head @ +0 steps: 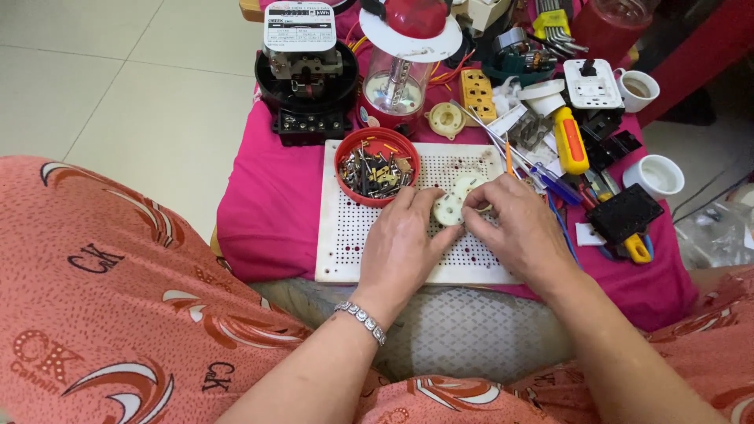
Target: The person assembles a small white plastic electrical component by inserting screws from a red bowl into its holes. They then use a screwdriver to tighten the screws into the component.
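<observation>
Both hands meet over a white perforated board (pixel 345 235) on a pink cloth. My left hand (pixel 400 243) pinches the lower edge of a small cream round plastic part (pixel 453 206) with holes in it. My right hand (pixel 518 228) grips the same part from the right, fingertips curled over its top. A silver bracelet (pixel 360 319) circles my left wrist. Just left of the hands sits a red round dish (pixel 377 166) filled with several screws and small metal bits.
Behind the board stand a black-based electric meter (pixel 306 71), a clear dome lamp with a red top (pixel 404 63) and a yellow socket strip (pixel 476 94). Screwdrivers (pixel 571 141), black switch parts (pixel 624 212) and white cups (pixel 658 174) crowd the right side.
</observation>
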